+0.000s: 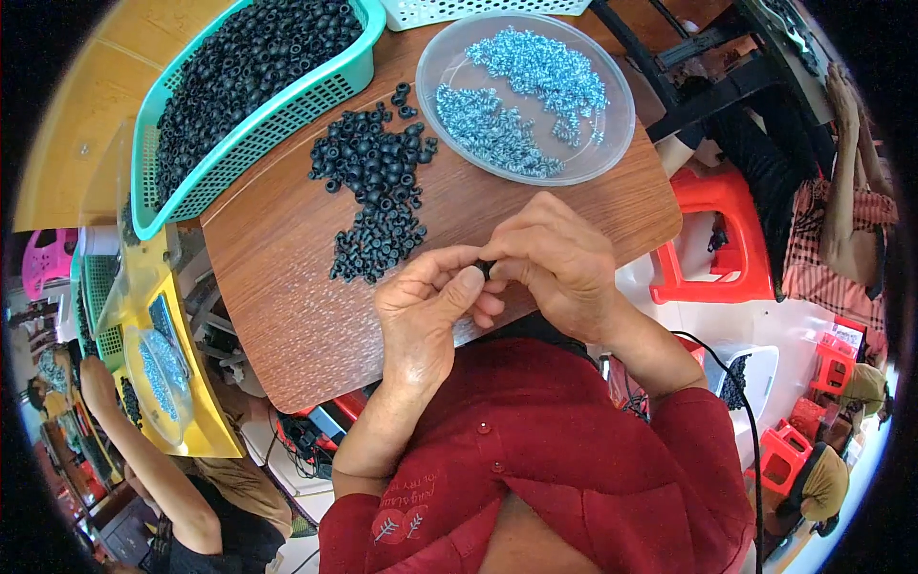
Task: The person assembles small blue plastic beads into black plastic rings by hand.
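Observation:
A small black rubbery piece (486, 269) sits between the fingertips of both hands, over the near edge of the table. My left hand (426, 298) pinches it between thumb and forefinger. From the other side, my right hand (559, 263) closes its fingertips on it; fingers partly cover the piece. Just beyond my left hand lies a heap of small black ring-like pieces (376, 244), merging into a heap of larger rounded black caps (371, 158). Shiny light-blue coiled bits (492, 129), like tiny springs, lie in two piles in a round clear plastic dish (620, 143).
A teal plastic basket (258, 139) full of black caps stands at the far left of the wooden table (287, 325). Behind the dish is a white basket (478, 10). A red stool (712, 249) stands at right. Other people work on both sides; a person's arm (143, 459) shows at left.

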A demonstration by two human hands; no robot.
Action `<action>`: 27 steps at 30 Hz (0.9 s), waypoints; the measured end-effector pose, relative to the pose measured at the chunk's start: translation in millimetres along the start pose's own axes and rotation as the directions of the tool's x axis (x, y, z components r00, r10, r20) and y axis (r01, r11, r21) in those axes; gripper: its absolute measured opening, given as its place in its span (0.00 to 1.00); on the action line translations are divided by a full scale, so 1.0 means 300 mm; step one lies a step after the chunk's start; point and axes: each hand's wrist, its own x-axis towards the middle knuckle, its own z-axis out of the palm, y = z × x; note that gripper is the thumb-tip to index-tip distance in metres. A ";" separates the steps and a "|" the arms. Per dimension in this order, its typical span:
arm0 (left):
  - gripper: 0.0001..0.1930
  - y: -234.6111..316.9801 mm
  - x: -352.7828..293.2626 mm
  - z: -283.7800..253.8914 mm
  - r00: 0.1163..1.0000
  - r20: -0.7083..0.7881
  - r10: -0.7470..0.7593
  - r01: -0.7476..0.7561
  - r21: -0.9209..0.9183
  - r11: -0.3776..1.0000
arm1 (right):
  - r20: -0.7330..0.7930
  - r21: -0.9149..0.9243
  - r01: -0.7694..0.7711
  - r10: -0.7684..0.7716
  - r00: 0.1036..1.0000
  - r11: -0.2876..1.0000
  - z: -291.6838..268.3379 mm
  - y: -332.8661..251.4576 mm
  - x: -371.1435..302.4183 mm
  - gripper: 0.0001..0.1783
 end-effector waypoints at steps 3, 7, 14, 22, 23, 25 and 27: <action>0.11 -0.005 -0.001 0.002 1.000 0.013 0.012 -0.013 0.055 0.998 | 0.008 -0.044 0.010 -0.010 1.000 0.999 -0.010 -0.013 0.003 0.11; 0.10 -0.001 0.001 0.016 1.000 0.017 -0.018 0.018 0.023 1.000 | -0.010 -0.026 0.030 -0.030 0.999 0.999 -0.016 -0.005 -0.008 0.10; 0.07 -0.007 0.007 0.021 0.996 0.049 -0.068 0.072 -0.069 0.995 | 0.005 0.029 -0.039 0.039 0.999 0.999 -0.030 0.011 -0.021 0.08; 0.07 -0.019 0.016 0.041 0.998 -0.040 -0.058 0.053 -0.103 0.993 | -0.047 -0.095 0.029 -0.034 0.998 0.995 -0.011 -0.006 -0.037 0.14; 0.07 -0.017 0.016 0.044 0.997 -0.057 -0.049 0.044 -0.076 0.996 | -0.043 -0.124 0.044 -0.050 0.998 0.991 -0.010 -0.005 -0.037 0.15; 0.07 -0.014 0.015 0.043 0.997 -0.052 -0.048 0.045 -0.045 0.998 | -0.038 -0.151 0.057 -0.064 0.997 0.987 -0.008 -0.006 -0.046 0.17; 0.07 -0.014 0.015 0.037 0.998 -0.047 -0.044 0.043 -0.013 0.999 | -0.015 -0.158 0.065 -0.069 0.998 0.985 -0.008 -0.009 -0.056 0.19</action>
